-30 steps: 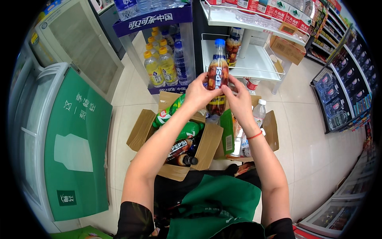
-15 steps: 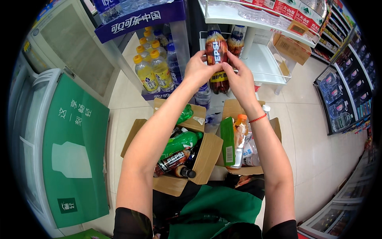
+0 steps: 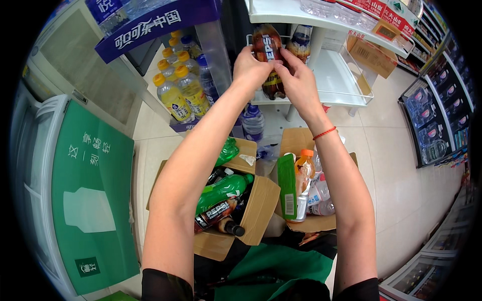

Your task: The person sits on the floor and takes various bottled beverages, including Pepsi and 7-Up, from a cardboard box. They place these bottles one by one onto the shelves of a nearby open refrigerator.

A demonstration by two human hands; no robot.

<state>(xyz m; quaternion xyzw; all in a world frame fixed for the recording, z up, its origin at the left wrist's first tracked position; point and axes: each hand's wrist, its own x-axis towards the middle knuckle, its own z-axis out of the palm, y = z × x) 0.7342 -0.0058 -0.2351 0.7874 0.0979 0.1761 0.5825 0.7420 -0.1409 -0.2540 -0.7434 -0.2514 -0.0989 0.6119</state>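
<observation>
Hands: left hand point(image 3: 253, 70) and right hand point(image 3: 302, 86) together, clasping cola bottle point(image 3: 274, 50) | Place: at white shelf point(image 3: 329, 75), contact unclear | Done: similar bottle point(image 3: 300, 46) stands beside it | Left: held one unreleased; green bottle point(image 3: 225, 192), others inside carton point(image 3: 262, 204)

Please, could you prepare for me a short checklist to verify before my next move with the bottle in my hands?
1. Left hand on the cola bottle: ok, it holds the bottle's left side.
2. Right hand on the same bottle: ok, it holds the right side.
3. Bottle's base resting on the white shelf: cannot tell, contact is unclear from this angle.
4. Bottle's cap tight: cannot tell, it is not clearly visible.
5. Second cola bottle untouched by the right fingers: cannot tell, they overlap in the view.
</observation>
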